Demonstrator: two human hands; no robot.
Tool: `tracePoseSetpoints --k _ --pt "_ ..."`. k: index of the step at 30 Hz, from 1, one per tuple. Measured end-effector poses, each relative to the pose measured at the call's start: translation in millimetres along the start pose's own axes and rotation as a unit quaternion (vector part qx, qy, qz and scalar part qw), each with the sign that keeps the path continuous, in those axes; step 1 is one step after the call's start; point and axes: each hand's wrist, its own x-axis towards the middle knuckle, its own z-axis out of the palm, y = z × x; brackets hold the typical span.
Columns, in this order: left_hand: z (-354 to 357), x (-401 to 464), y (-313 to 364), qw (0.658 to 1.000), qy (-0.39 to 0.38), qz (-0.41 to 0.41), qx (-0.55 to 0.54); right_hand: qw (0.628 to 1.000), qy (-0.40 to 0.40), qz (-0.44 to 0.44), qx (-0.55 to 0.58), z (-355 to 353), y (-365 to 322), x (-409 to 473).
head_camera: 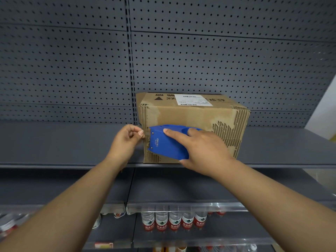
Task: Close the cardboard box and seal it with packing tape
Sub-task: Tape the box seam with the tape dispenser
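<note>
Two bare forearms reach up from the bottom of the frame toward a cardboard box (192, 124) that sits closed on a grey shelf (63, 142), its back near the perforated back panel (72, 60). Its near face is scuffed, with corrugation showing at the edges, and a white shipping label (193, 100) lies on top.

Against that near face the right hand (203, 151) holds a blue tape dispenser (167, 142), grip wrapped around the body with the forefinger laid along its top, mouth pointing left. At the box's left edge the left hand (127, 138) has thumb and forefinger pinched tight at the dispenser's mouth, apparently on the free end of the clear packing tape (146, 137); the tape itself is barely visible.

Judging from this, the step in hand is starting a strip. It would go best if the tape end is pressed flat around the corner before the dispenser is drawn right, level along the seam, with steady pressure so the tape bonds to the torn surface.

Bottled water (174, 221) lines a lower shelf.
</note>
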Motion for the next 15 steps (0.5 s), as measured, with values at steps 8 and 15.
tracePoseSetpoints --k 8,15 --pt "1.3 2.7 0.6 0.999 0.012 -0.019 -0.043 1.000 0.005 -0.005 -0.015 0.1 -3.4 4.5" --pt "4.3 8.5 -1.5 0.999 0.034 -0.005 -0.004 1.000 0.009 0.001 -0.012 1.6 -4.7 6.1"
